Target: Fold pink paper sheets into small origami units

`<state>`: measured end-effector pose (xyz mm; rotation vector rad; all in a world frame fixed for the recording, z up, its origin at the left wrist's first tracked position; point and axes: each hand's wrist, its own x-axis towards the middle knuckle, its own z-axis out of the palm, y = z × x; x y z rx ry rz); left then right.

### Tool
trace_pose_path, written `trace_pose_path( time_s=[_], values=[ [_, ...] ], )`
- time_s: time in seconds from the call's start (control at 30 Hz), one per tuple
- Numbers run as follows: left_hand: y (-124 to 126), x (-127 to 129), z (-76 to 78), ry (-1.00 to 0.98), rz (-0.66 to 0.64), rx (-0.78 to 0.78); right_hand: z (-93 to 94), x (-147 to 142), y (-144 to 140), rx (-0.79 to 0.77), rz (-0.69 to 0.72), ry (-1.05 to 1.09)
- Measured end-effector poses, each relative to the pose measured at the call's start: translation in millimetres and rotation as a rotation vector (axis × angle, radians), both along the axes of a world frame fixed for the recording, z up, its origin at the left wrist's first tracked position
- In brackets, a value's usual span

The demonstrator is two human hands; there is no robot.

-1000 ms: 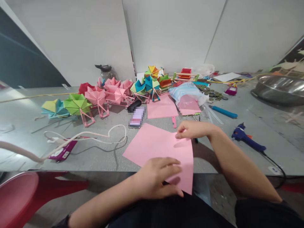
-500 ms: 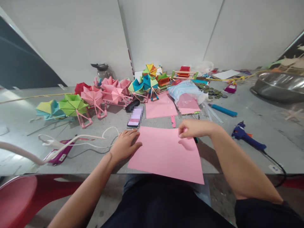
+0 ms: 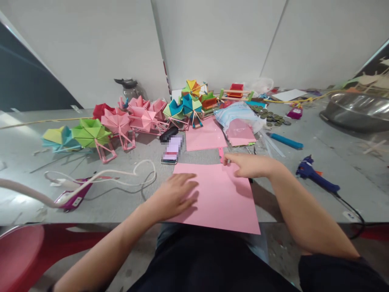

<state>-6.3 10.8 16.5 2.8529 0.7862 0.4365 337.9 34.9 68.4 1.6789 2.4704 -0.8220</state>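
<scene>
A large sheet of pink paper (image 3: 217, 198) lies at the table's front edge, its near side jutting over my lap. My left hand (image 3: 174, 194) is over the sheet's left part, fingers spread and slightly blurred; whether it touches the paper I cannot tell. Above the far right part is my right hand (image 3: 247, 164), fingers apart and holding nothing, the fingertips beside a small pink strip-shaped tool (image 3: 221, 154). Just beyond the sheet lie a phone (image 3: 172, 150) with a lit screen and another pink sheet (image 3: 205, 136).
Folded paper umbrella-like models (image 3: 117, 121) line the back left. To the left are a purple power strip (image 3: 74, 196) and white cable. At right lie a blue glue gun (image 3: 317, 174), a blue cutter (image 3: 285, 140), coins (image 3: 275, 118) and a metal bowl (image 3: 358, 111).
My left hand has moved right, from the sheet's left edge to over its surface. My right hand has shifted slightly left, and its fingers have opened from a pinch.
</scene>
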Motion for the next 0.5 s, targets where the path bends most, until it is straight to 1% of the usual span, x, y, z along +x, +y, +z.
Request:
trace_pose_path(
  time_s=[0.03,0.07,0.1,0.13,0.23,0.33,0.43,0.5],
  values=[
    [-1,8,1.3,0.039,-0.139,-0.011,-0.8,-1,0,0.001,-0.006,0.003],
    [-1,16,2.0,0.073,-0.214,-0.017,-1.4,-2,-1,0.007,-0.017,0.012],
    [1,22,1.9,0.108,-0.248,-0.016,-1.7,-3,-1,0.024,-0.036,0.026],
    [3,27,1.2,0.140,-0.254,-0.016,-1.7,-4,0,0.049,-0.059,0.041],
    [12,35,-2.7,0.204,-0.190,-0.007,1.8,-8,2,0.133,-0.137,0.032],
    [22,34,-5.4,0.224,-0.141,0.010,9.0,-13,5,0.202,-0.158,-0.051],
    [28,31,-9.0,0.225,-0.108,0.010,13.7,-21,4,0.238,-0.110,-0.121],
    [30,30,-14.6,0.181,-0.072,-0.020,11.1,-29,-1,0.239,-0.030,-0.136]
  ],
)
